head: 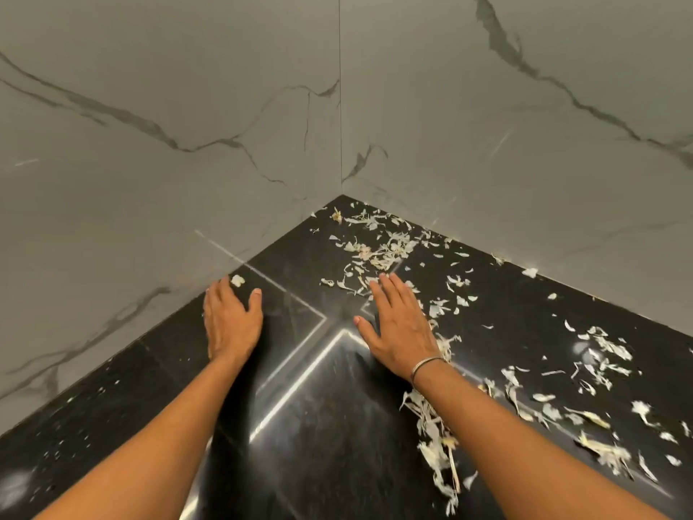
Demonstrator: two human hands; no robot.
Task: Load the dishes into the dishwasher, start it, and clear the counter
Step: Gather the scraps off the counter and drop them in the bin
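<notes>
The counter (157, 388) runs off the left, bottom and right edges; the walls (168, 106) run off the top. Both forearms are cut by the bottom edge. The right hand (397, 332) and its wrist cover some scraps (378, 249), whose kind is too small to tell. Whether the left hand (232, 320) touches the pale bit (237, 280) is unclear. The lower-right scraps are blurred.

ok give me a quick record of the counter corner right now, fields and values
surface: black polished stone counter, in a corner of grey veined wall tiles
debris: pale papery peel scraps, mostly right side and corner
left hand: rests flat by the left wall, one small pale scrap at its fingertips
right hand: rests flat among the scraps, thin metal bangle on wrist
dishes: none in view
</notes>
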